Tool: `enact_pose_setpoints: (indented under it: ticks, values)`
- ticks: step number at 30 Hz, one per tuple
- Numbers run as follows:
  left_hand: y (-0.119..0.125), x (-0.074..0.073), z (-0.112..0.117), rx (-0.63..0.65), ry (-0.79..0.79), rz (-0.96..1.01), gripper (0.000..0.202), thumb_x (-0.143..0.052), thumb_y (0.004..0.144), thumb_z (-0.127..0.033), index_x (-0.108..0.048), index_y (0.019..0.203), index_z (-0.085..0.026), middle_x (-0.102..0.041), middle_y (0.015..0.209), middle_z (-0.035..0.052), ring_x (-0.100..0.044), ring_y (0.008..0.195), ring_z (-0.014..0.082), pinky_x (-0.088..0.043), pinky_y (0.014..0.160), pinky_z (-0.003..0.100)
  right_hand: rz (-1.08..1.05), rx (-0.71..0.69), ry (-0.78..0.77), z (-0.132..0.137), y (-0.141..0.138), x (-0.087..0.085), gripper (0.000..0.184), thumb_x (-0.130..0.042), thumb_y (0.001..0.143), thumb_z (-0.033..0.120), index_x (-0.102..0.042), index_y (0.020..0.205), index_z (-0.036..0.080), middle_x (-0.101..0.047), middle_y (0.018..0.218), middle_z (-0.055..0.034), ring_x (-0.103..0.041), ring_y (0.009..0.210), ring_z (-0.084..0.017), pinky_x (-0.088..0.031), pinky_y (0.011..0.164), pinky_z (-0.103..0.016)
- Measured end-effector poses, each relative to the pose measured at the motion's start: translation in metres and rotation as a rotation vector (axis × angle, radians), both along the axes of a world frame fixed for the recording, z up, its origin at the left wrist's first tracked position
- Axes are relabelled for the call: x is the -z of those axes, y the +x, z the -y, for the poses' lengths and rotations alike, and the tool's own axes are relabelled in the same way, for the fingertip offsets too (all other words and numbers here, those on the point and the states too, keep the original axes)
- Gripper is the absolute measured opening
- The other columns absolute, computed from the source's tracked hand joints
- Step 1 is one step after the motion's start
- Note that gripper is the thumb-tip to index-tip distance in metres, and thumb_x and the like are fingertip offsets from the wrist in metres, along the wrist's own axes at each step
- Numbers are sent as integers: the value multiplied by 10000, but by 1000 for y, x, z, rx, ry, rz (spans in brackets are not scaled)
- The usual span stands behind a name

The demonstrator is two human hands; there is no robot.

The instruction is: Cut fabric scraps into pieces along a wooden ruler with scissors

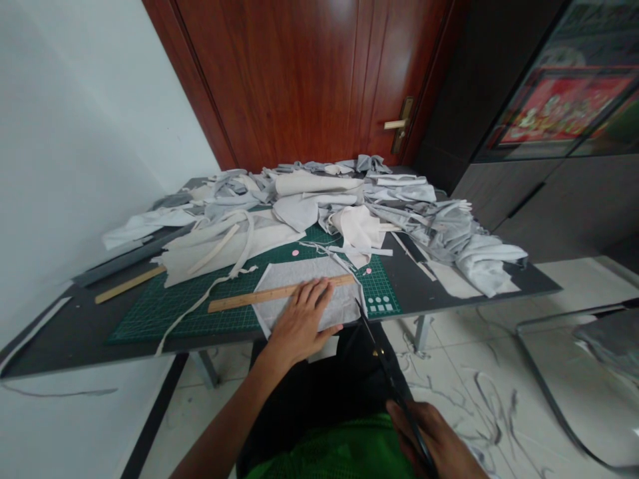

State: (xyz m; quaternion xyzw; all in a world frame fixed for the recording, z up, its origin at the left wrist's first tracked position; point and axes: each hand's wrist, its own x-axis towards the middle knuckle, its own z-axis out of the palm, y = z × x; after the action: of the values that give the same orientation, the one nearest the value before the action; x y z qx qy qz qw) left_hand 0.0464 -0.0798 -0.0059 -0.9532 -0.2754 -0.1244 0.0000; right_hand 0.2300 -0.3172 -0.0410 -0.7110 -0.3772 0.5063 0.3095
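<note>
My left hand (299,322) lies flat, fingers spread, pressing a wooden ruler (269,297) onto a pale grey fabric piece (294,273). That fabric rests on a green cutting mat (164,326) at the near table edge. My right hand (429,442) is low, near my lap, gripping long black scissors (384,372). Their tips rise to the fabric's right edge, beside a thin fabric strip (344,269). Whether the blades are apart is hard to tell. Part of the ruler is hidden under my left hand.
A large heap of grey and cream fabric scraps (319,206) covers the back of the dark table (44,339). A wooden stick (130,285) lies at left. A brown door (294,73) stands behind, a chair (574,392) stands right, and strips litter the floor (449,346).
</note>
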Motion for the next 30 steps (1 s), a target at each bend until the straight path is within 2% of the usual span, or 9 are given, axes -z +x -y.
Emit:
enact_pose_setpoints:
  ticks: [8, 13, 16, 24, 30]
  values:
    - [0, 1, -1, 4, 7, 16, 758, -497, 1008, -622, -390, 1577, -133, -412, 1633, 171, -361, 1509, 341, -284, 1265, 527, -5, -4, 27, 0, 1, -4, 816, -412, 735, 999, -604, 677, 208, -589, 642, -38, -540, 626, -189, -460, 554, -280]
    - [-1, 2, -2, 13, 21, 10, 771, -500, 1007, -625, -384, 1580, -123, -408, 1633, 180, -351, 1515, 351, -286, 1264, 533, -66, 8, -11, 0, -1, -2, 843, -388, 718, 1022, -593, 718, 204, -520, 615, -6, -482, 577, -157, -412, 521, -268]
    - [-1, 2, -2, 10, 22, 1, 772, -507, 1008, -618, -387, 1578, -111, -401, 1638, 183, -354, 1513, 351, -288, 1265, 531, -91, -41, -21, -1, 0, -3, 836, -353, 743, 1018, -553, 712, 206, -463, 603, 13, -434, 546, -136, -378, 496, -262]
    - [-1, 1, -2, 8, 15, -1, 792, -503, 1005, -630, -375, 1585, -105, -395, 1643, 183, -359, 1511, 349, -277, 1270, 527, 15, -87, 19, -1, 6, 0, 779, -313, 823, 962, -501, 680, 219, -457, 598, 5, -446, 554, -148, -389, 496, -269]
    - [-2, 2, -2, 11, 14, 8, 778, -492, 1009, -630, -369, 1590, -127, -388, 1650, 177, -346, 1522, 347, -275, 1270, 531, -66, -103, -25, -4, 11, -6, 798, -329, 773, 1004, -458, 664, 224, -380, 550, 36, -345, 482, -107, -280, 428, -249]
